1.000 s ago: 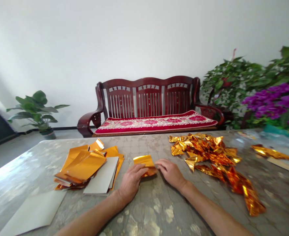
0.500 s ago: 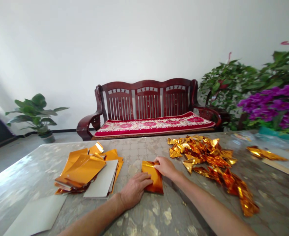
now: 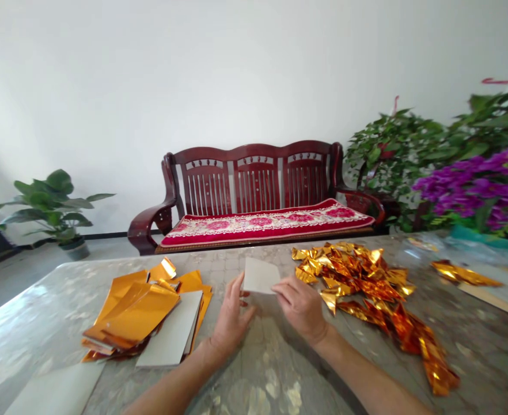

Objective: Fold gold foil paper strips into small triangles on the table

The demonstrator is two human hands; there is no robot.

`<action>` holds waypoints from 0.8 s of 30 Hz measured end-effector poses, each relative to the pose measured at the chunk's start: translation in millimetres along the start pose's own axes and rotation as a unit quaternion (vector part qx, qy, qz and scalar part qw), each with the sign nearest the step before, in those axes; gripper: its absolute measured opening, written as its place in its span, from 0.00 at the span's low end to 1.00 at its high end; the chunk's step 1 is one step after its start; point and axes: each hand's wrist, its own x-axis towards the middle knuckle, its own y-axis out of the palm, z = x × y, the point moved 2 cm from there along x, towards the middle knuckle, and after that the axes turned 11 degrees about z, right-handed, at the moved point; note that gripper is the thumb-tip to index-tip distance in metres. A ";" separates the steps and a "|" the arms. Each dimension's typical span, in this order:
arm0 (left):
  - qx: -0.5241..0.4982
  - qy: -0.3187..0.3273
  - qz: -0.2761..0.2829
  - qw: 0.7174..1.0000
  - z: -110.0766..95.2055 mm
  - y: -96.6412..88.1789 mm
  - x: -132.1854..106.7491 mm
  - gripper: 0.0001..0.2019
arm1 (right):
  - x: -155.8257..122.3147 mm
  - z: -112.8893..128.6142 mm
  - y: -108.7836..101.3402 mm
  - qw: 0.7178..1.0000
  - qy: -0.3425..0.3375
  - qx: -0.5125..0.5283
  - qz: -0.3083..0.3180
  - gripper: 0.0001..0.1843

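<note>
A small sheet of foil paper (image 3: 260,275) stands raised over the middle of the table, its pale side towards me. My right hand (image 3: 301,305) pinches its lower right corner between thumb and fingers. At the left edge is my left hand (image 3: 233,317), thumb held apart from the fingers and fingertips close to the paper; whether they touch it is hard to see. To the left lies a loose stack of gold foil sheets (image 3: 137,308), with a white-backed sheet (image 3: 171,331) on its near side. Folded gold foil pieces (image 3: 357,271) are heaped to the right.
The table (image 3: 254,374) has a patterned, shiny cover. Another pale sheet (image 3: 55,389) lies at the near left. Clear plastic wrapping (image 3: 422,245) and purple flowers (image 3: 491,184) are at the right. Beyond the table stands a wooden bench (image 3: 258,178) with a red floral cover.
The foil sheet, flat with its gold side up before, is now lifted and shows its pale side. My left hand has moved off its face to the left edge; my right hand has come nearer.
</note>
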 end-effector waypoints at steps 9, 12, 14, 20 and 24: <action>0.192 0.009 0.127 0.973 15.5 -2.6 -19.9 0.28 | -35.1 -11.7 41.0 0.981 -0.005 -0.044 0.189 0.12; 0.225 0.039 0.150 0.962 14.2 -0.8 -16.7 0.18 | -36.0 -11.4 38.3 0.978 -0.002 -0.039 0.207 0.11; 0.241 0.045 0.162 0.956 12.2 0.9 -15.3 0.12 | -37.1 -10.9 36.0 0.975 0.002 -0.037 0.217 0.09; 0.214 0.051 0.174 0.960 5.4 -0.4 -14.8 0.13 | -37.7 -10.7 29.3 0.972 0.009 0.010 0.233 0.11; 0.158 0.028 0.163 0.973 7.3 -2.1 -11.0 0.13 | -34.9 -12.9 29.0 0.968 0.050 0.040 0.243 0.12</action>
